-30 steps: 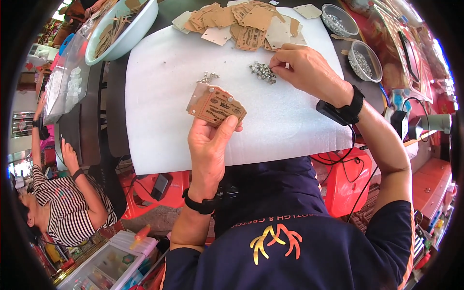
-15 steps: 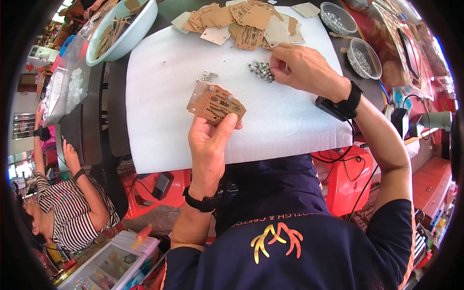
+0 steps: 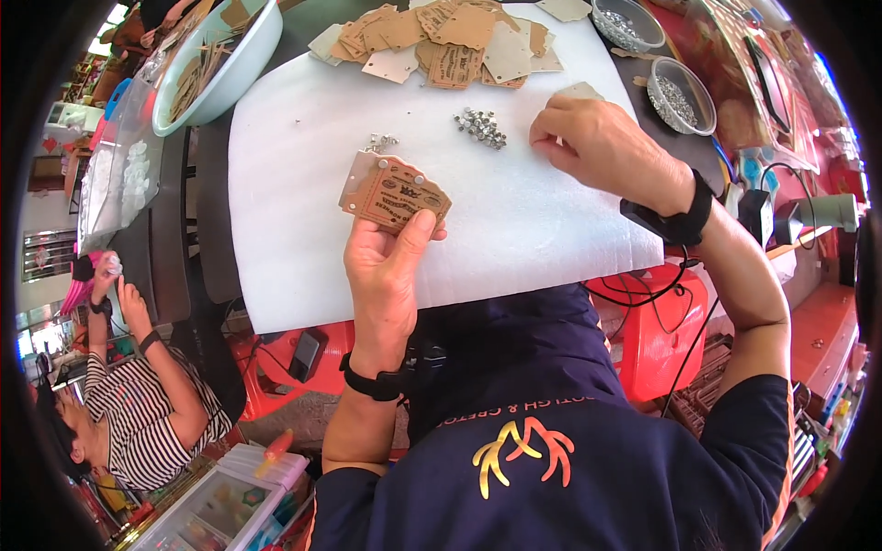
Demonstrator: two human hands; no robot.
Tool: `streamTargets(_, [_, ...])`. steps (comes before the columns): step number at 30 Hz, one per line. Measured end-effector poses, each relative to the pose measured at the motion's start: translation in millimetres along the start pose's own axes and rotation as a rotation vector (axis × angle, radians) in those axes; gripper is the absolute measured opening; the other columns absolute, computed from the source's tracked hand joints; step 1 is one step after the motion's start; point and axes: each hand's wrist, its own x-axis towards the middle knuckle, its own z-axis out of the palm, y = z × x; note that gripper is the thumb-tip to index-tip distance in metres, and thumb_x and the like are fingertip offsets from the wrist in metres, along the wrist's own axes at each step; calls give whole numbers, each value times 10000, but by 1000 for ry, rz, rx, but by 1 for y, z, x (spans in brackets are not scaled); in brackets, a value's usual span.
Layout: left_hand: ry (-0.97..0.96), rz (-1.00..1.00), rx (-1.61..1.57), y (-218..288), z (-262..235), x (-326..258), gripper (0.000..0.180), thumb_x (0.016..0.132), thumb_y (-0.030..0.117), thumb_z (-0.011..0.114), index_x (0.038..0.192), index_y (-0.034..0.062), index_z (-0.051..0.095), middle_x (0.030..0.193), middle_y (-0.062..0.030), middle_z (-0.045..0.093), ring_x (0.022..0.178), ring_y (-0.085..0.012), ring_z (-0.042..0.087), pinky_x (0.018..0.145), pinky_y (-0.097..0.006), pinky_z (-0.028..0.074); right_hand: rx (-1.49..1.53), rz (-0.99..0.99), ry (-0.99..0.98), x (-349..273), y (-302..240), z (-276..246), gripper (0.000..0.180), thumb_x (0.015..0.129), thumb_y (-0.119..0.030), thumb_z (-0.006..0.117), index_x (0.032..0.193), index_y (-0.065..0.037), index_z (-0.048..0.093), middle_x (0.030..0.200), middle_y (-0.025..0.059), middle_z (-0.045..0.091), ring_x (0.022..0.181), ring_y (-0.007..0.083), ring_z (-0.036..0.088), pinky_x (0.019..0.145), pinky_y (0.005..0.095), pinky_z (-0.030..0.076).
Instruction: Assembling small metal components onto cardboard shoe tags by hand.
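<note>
Between thumb and fingers, my left hand [image 3: 381, 271] holds a small stack of cardboard tags [image 3: 413, 197], a brown printed one on top and a pale grey piece [image 3: 356, 180] jutting out on its left. Shiny round metal studs sit near the tag's corners. Just beyond it lies a small cluster of metal rivets [image 3: 382, 141]. My right hand [image 3: 616, 151] hovers over the white foam sheet [image 3: 303, 211], right of a larger heap of rivets [image 3: 480, 129] and apart from it. Its fingers are curled together; what they pinch, if anything, is hidden. A pale tag [image 3: 582, 90] shows behind its knuckles.
A loose pile of brown and grey tags [image 3: 459, 41] covers the sheet's far edge. Two clear tubs of metal parts [image 3: 680, 101] stand at the right. A pale blue basin [image 3: 225, 78] of cardboard strips is far left. At left, a person in a striped shirt [image 3: 152, 418] works.
My right hand has drawn away from the rivet heap, to the right. My left hand keeps its grip on the tags. The other person's far hand has come lower, with something whitish in it.
</note>
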Motion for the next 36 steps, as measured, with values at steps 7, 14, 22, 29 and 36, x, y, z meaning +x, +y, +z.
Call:
streamTargets(7, [-9,3,9,-2,-4,0,405,919,52,643,1304,15,521,1120,-54,623,951,-129,600,806,-316,517,191,206,-18,0,12,-14,86,842,-46,645,885,26,625,744,129,624,632,199,609,609,305,497])
streamTargets(14, [4,-14,-3,-1,-2,0,407,918,38,639,1306,10,517,1132,-59,619,956,-129,603,805,-315,518,146,175,-6,-2,7,-3,136,839,-140,628,861,-11,663,800,154,659,772,342,641,712,416,506])
streamTargets(22, [31,-24,14,3,3,-1,374,921,43,634,1281,31,532,1106,-50,628,951,-138,603,838,-327,500,38,112,9,-2,0,9,117,819,-133,640,836,-20,665,843,136,656,759,351,626,709,428,500])
streamTargets(29, [11,-5,-3,0,1,-1,343,917,37,634,1250,31,553,1080,-53,640,927,-138,604,809,-330,494,199,220,-73,2,4,5,113,781,-104,606,760,7,605,715,159,626,689,342,606,663,412,478])
streamTargets(36, [7,14,-12,5,5,-3,337,916,32,632,1244,28,557,1076,-54,644,920,-134,603,814,-323,487,525,261,8,-1,-45,-2,94,835,-95,666,859,-11,630,746,84,601,638,172,592,585,310,479])
